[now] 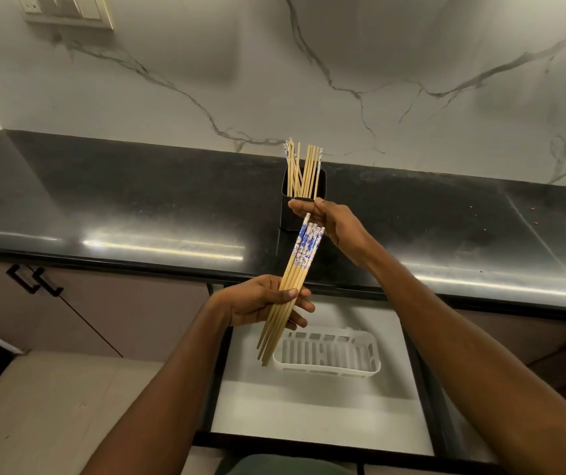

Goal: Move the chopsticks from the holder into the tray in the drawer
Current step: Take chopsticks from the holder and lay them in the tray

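My left hand [264, 301] grips a bundle of several wooden chopsticks [295, 269] with blue-and-white patterned tops, held slanted above the open drawer [309, 416]. My right hand [334, 222] is above it, in front of the black holder [288, 214], with its fingers stretched out toward the tops of the bundle; it holds nothing that I can see. More chopsticks [303, 169] stand in the holder on the black countertop [137, 207]. A white slotted plastic tray [370, 358] lies in the drawer, just under the bundle's lower tips.
The marble-patterned wall rises behind the countertop, with a switch plate [65, 10] at the top left. Cabinet doors with black handles [34, 281] lie left of the drawer. The drawer's black frame [309, 443] runs along its near edge.
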